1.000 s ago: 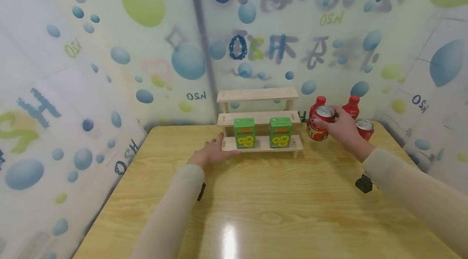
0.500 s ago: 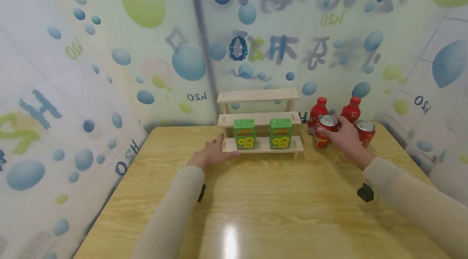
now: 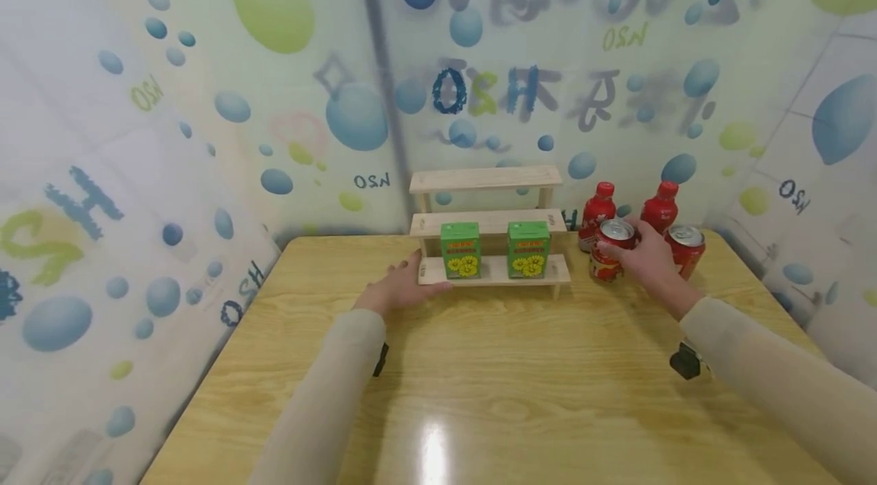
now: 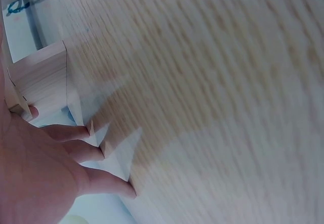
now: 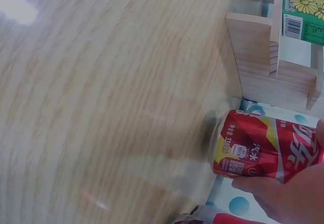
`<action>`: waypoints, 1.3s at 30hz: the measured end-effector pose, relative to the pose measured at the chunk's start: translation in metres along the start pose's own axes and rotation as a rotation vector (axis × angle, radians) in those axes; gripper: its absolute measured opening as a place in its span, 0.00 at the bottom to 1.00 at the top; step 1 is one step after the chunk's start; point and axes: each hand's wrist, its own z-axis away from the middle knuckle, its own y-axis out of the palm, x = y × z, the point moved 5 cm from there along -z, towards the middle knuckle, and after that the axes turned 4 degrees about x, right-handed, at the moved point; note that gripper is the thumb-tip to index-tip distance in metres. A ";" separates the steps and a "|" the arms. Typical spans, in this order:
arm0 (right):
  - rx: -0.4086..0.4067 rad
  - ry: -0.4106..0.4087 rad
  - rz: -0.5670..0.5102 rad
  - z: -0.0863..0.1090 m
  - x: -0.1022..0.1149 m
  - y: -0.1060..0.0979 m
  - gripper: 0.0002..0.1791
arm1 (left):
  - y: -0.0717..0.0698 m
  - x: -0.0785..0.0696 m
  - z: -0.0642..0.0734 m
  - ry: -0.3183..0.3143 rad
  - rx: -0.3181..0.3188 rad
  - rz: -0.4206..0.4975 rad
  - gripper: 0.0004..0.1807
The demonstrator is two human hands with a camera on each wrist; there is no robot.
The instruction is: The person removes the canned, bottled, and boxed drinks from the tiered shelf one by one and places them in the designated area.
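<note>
Tabletop [image 3: 479,378] nearest, beige sleeves [image 3: 325,394] reaching over it toward the wooden rack [image 3: 486,179]. Left hand [image 3: 400,287] at the rack's left end: grasp loose, fingers spread, thumb along the front of the bottom step, some fingertips down on the tabletop. Same spot as a second ago. Right hand [image 3: 651,256], right of the rack, grasps a red can [image 5: 253,148], upright. Change: a second ago the can is higher and closer to the rack; now it's lower and farther right of it, barely different from half a second ago. Can't tell if its base touches the tabletop. Second can [image 3: 689,247] farther right of the rack, partly behind the right hand; unmoved. Two green boxes [image 3: 461,250] upright on the rack's bottom step, apart, unchanged. Two red-capped bottles [image 3: 660,207] right of the rack, behind the cans, also unchanged. Patterned wall [image 3: 274,119] behind the rack.
</note>
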 end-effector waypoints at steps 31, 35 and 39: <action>0.035 -0.140 0.123 -0.002 0.067 -0.024 0.52 | 0.002 0.001 -0.001 -0.008 0.016 -0.002 0.75; 0.047 -0.171 0.129 -0.002 0.083 -0.021 0.49 | 0.001 0.000 0.000 -0.010 0.014 -0.001 0.76; 0.081 -0.186 0.129 -0.001 0.095 -0.011 0.45 | 0.001 -0.001 0.001 -0.011 0.012 0.000 0.76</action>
